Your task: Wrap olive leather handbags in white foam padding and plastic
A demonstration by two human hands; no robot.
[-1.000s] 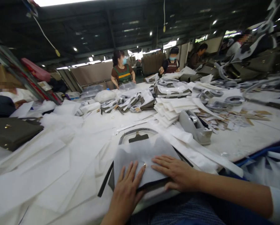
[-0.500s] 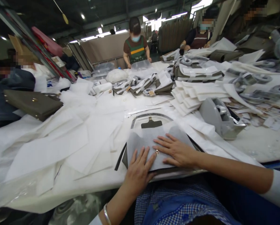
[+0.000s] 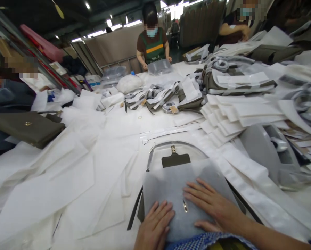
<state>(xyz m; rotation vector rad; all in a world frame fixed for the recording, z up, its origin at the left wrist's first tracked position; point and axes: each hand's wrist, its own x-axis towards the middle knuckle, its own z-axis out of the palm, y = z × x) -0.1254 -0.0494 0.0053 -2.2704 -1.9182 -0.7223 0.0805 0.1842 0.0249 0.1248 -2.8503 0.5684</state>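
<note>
A handbag lies flat in front of me under a pale grey protective sheet. A small gold clasp shows through the sheet. Beyond its far edge lie the dark olive tab with gold hardware and a wrapped curved handle. My left hand rests flat on the sheet, left of the clasp, fingers extended. My right hand lies on its right side, fingers spread, close to the clasp. Neither hand grips anything. A dark strap sticks out at the left.
White sheets overlap across the left. A grey tape dispenser stands at the right near stacked white pads. Partly wrapped bags lie further back. Another olive bag is far left. A co-worker stands across the table holding clear plastic.
The view has tipped down and nearer, so the bag and hands appear lower. My hands are further apart, leaving the clasp uncovered between them. The right-hand co-worker's arms have shifted.
</note>
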